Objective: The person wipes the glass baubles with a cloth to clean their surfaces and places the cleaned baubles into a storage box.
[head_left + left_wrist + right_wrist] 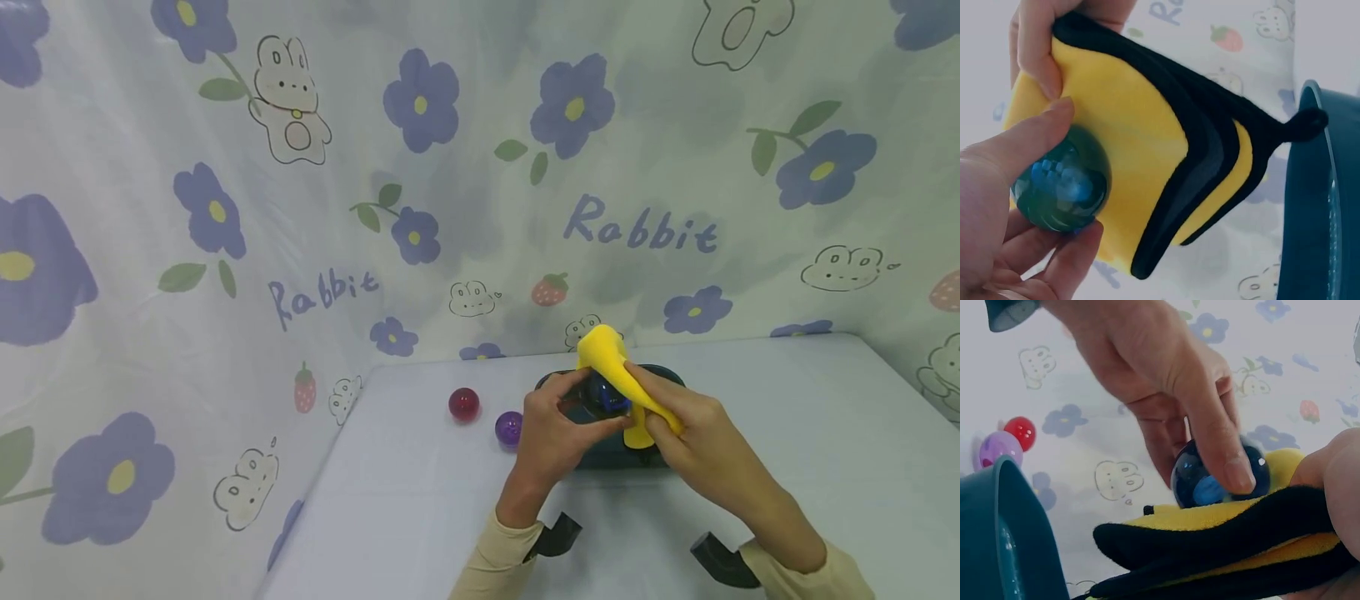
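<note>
Between thumb and fingers, my left hand (551,429) grips a glossy dark blue see-through ball (1063,184). My right hand (697,429) pinches a folded yellow cloth (606,354) with black edging. In the left wrist view the cloth lies right behind the ball and appears to touch it, and a black loop sticks out from its corner. Both hands are above a dark teal basin (611,457). In the right wrist view, the left thumb covers part of the ball, and the right hand shows only at the edge.
Left of the basin, a red ball (464,405) and a purple ball (509,428) sit on the white table (405,500). Behind the table hangs a curtain (480,183) printed with flowers and rabbits. A black strap piece (723,560) juts from the right sleeve.
</note>
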The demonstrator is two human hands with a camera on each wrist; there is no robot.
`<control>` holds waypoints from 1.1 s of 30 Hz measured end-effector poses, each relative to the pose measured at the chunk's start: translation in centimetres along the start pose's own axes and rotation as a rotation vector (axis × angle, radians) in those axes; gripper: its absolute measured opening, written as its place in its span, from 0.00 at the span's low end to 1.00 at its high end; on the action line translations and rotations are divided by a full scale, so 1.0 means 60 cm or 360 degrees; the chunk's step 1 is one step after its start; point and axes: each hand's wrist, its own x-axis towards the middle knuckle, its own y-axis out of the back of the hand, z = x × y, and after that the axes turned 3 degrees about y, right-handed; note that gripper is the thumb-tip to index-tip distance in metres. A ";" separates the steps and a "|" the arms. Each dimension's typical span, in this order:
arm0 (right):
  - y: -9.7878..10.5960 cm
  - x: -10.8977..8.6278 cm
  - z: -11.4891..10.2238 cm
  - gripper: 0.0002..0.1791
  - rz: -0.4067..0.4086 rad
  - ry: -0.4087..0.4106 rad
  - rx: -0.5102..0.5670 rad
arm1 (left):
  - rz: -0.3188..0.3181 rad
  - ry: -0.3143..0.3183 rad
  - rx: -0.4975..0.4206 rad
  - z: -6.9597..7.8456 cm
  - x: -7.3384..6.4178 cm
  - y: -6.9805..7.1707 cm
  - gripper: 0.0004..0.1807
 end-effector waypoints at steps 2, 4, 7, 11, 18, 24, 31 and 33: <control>-0.001 0.000 0.004 0.38 -0.0005 0.0000 0.0001 | 0.0005 -0.0031 0.0024 0.001 -0.001 -0.002 0.36; -0.001 0.001 0.007 0.37 -0.0016 -0.0017 0.0033 | 0.0012 -0.0051 0.0026 0.001 -0.002 -0.003 0.36; -0.002 0.002 0.013 0.35 -0.0036 -0.0076 0.0135 | 0.0018 -0.0088 0.0016 0.002 -0.003 -0.004 0.36; -0.003 0.002 0.019 0.31 -0.0070 -0.0199 0.0250 | 0.0036 -0.0159 0.0015 0.001 -0.001 -0.003 0.37; -0.003 0.002 0.012 0.29 -0.0134 -0.0389 0.0317 | 0.0081 -0.0226 -0.0099 -0.001 0.001 -0.003 0.36; -0.006 0.002 0.011 0.28 -0.0156 -0.0432 0.0421 | 0.0121 -0.0178 -0.0224 -0.003 0.002 -0.001 0.35; -0.007 0.002 0.005 0.29 -0.0164 -0.0414 0.0434 | 0.0161 -0.0046 -0.0327 -0.001 0.002 0.000 0.35; -0.006 0.002 0.003 0.29 -0.0157 -0.0406 0.0404 | 0.0164 -0.0034 -0.0334 -0.001 0.002 0.000 0.36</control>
